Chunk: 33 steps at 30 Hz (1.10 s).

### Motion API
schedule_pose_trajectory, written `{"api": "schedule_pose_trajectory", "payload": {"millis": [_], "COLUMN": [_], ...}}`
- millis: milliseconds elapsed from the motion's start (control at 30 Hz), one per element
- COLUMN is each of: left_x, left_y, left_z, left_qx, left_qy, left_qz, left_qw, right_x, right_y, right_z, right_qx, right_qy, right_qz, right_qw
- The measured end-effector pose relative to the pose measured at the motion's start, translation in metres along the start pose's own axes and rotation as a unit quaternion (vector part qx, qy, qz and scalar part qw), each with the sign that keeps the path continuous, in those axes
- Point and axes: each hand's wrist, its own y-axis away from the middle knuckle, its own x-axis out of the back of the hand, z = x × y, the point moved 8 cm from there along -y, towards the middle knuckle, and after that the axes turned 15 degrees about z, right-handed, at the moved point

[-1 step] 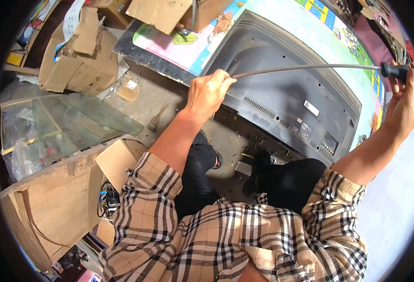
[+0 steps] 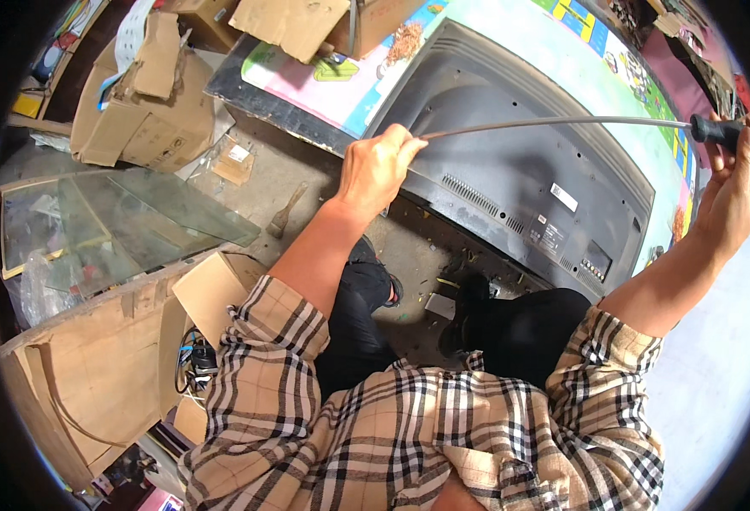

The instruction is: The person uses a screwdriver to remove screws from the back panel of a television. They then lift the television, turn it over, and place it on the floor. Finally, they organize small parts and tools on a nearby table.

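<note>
A flat television lies face down, its black back panel (image 2: 520, 170) turned up, on a colourful printed mat (image 2: 324, 77). Over it runs a long screwdriver with a thin metal shaft (image 2: 562, 123) and a black handle (image 2: 715, 129). My left hand (image 2: 379, 166) pinches the tip end of the shaft near the panel's left edge. My right hand (image 2: 732, 192) grips the handle at the far right, above the panel. I wear a plaid shirt, and my dark trousers and shoes are below the television.
Cardboard boxes (image 2: 137, 94) stand at the upper left, with more cardboard (image 2: 77, 358) at the lower left. Glass sheets (image 2: 111, 221) lie on the left. A small wooden-handled tool (image 2: 286, 213) rests on the concrete floor. Cables (image 2: 192, 362) sit by my left side.
</note>
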Motion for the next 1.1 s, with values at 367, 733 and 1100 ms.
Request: {"api": "schedule_pose_trajectory", "payload": {"millis": [367, 733, 1100], "left_x": [-0.018, -0.008, -0.023], "left_y": [0.011, 0.001, 0.009], "left_z": [-0.038, -0.016, -0.026], "left_qx": [0.364, 0.095, 0.207], "left_qy": [0.277, 0.078, 0.155], "left_qz": [-0.108, -0.040, -0.148], "left_qw": [0.883, 0.992, 0.955], "right_x": [-0.001, -0.014, -0.017], "right_y": [0.004, 0.013, 0.017], "right_z": [-0.007, -0.012, -0.013], "right_qx": [0.009, -0.002, 0.001], "right_qy": [-0.029, -0.052, -0.012], "right_qz": [0.027, -0.008, 0.002], "right_qw": [0.999, 0.999, 1.000]}}
